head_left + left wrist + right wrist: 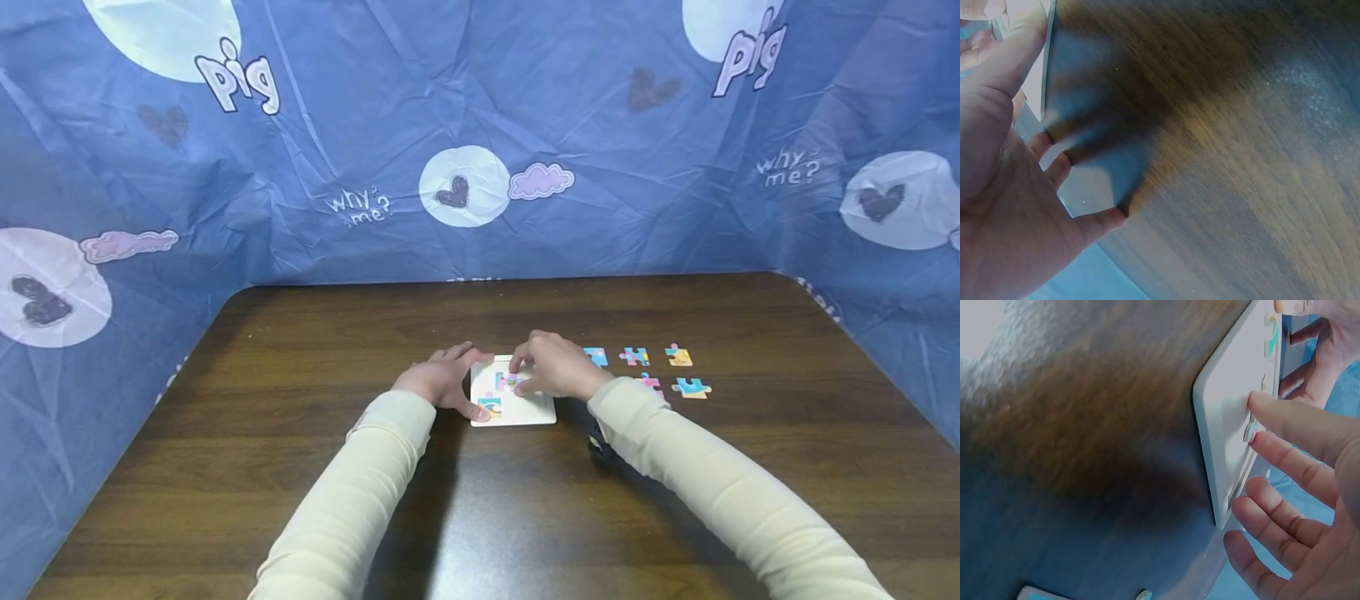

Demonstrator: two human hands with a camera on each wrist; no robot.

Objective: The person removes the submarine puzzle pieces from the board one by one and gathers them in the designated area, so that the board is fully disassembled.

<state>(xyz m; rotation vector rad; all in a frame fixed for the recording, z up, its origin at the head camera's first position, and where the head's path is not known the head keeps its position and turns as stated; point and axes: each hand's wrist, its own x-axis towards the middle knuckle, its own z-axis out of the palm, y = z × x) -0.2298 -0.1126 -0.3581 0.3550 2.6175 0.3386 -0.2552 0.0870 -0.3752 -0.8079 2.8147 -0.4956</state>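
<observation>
A white puzzle board lies flat on the table. My left hand spans its left side with fingers spread, the thumb resting on the near corner and the index fingertip at the far edge. Over the board's middle, my right hand pinches a small colourful puzzle piece between thumb and index finger; its other fingers are spread apart. A blue puzzle piece sits in the board's near left corner, beside the left thumb. Part of the board's right side is hidden under the right hand.
Loose puzzle pieces lie right of the board: a blue one, a pink and blue one, a yellow one, a blue and tan one and a pink one partly behind the right sleeve. A blue patterned cloth surrounds the wooden table.
</observation>
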